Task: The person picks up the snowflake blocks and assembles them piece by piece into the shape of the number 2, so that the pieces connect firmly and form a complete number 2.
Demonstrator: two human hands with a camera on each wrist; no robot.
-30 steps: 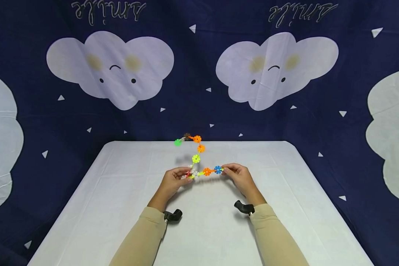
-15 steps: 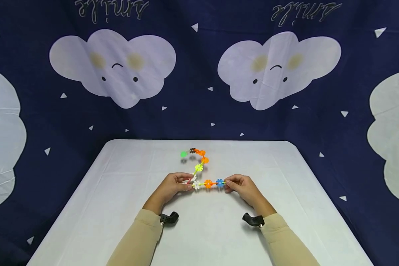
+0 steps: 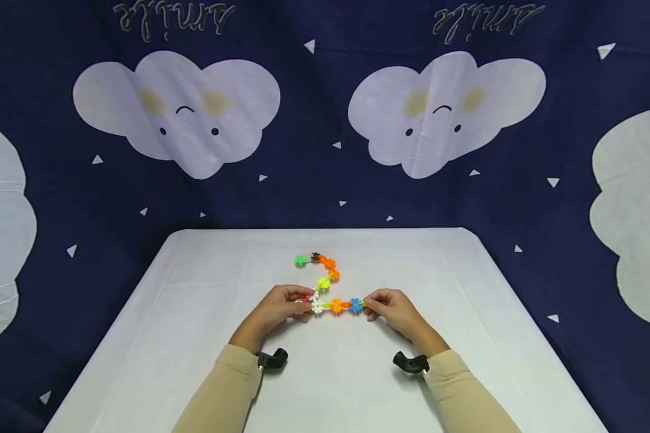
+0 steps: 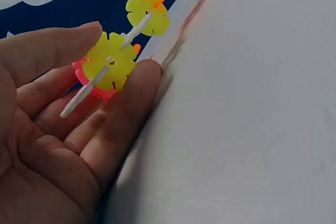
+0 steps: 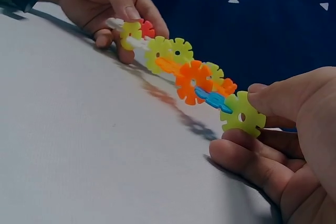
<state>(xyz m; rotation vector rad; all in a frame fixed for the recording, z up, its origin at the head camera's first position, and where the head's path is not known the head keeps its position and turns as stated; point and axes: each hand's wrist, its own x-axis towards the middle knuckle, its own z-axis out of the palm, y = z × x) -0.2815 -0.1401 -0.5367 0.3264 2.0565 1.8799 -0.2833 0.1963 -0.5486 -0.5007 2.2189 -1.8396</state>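
Observation:
A chain of colourful plastic snowflake discs (image 3: 336, 306), slotted together edge to edge, is held low over the table. My left hand (image 3: 278, 308) pinches it at a yellow disc (image 4: 122, 67), with a red disc (image 4: 79, 72) behind that one and a white disc edge-on through it. At the other end, my right hand (image 3: 398, 310) pinches a yellow-green disc (image 5: 243, 115) between thumb and fingers, beside a blue disc (image 3: 355, 305). From near the left hand, a second stretch curves away through yellow, orange and dark brown discs to a green disc (image 3: 300, 260).
The white-covered table (image 3: 195, 361) spreads around both hands. Behind it hangs a dark blue cloth (image 3: 314, 180) printed with clouds and triangles. A black device (image 3: 273, 359) sits on the left wrist, another black device (image 3: 410, 363) on the right.
Both hands have brought the chain down and nearer the body. Its curved far stretch, raised above the table's back edge a second ago, has dropped close to the tabletop. Both grips persist.

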